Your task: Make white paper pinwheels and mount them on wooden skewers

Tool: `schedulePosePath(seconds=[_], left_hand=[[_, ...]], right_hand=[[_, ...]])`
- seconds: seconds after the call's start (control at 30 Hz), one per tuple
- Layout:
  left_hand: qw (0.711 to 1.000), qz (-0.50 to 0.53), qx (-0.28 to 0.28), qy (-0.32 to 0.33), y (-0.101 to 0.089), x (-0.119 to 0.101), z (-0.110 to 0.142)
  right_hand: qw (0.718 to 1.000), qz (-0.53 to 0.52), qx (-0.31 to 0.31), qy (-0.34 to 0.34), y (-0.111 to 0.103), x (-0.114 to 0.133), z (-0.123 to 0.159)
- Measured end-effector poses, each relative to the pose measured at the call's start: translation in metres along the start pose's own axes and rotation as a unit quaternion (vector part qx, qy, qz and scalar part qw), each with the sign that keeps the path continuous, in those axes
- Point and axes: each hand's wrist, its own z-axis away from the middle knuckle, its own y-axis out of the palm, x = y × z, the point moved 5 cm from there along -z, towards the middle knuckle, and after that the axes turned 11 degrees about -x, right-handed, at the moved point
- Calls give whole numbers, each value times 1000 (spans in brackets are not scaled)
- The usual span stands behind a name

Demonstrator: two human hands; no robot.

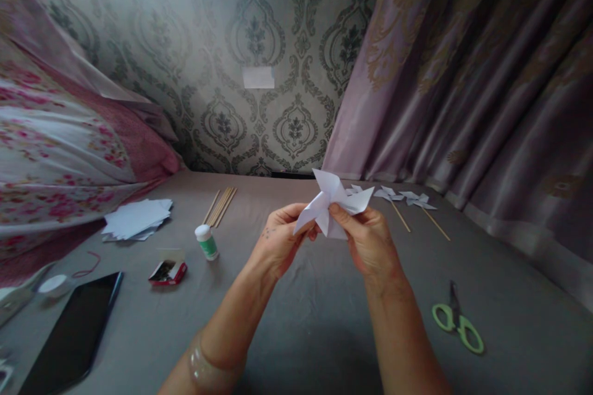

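Both my hands hold a white folded paper pinwheel [331,203] up above a grey bed sheet [301,315]. My left hand [279,241] pinches its lower left blade with closed fingers. My right hand [368,239] grips the middle of the pinwheel between thumb and fingers. The paper's blades fan out above my fingertips. A clear bangle sits on my left wrist.
Finished pinwheels on sticks [407,200] lie at the back right. Wooden sticks [221,205], a glue bottle [206,242], a paper stack [136,219], a small red box [167,271], a dark tablet [74,333] and tape [53,285] lie left. Green scissors [458,321] lie right.
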Motion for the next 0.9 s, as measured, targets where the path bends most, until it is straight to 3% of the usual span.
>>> schedulePosePath(seconds=[0.33, 0.63, 0.7, 0.9], left_hand=[[1000, -12, -19, -1, -6, 9, -8], [982, 62, -14, -180, -7, 15, -7], [986, 40, -18, -159, -8, 12, -6], [996, -81, 22, -3, -4, 10, -3]], right_hand=[[998, 45, -37, -7, -1, -11, -4], [994, 89, -56, -8, -7, -17, -10], [992, 116, -40, -14, -7, -13, -9], [980, 194, 15, -53, -6, 8, 1]])
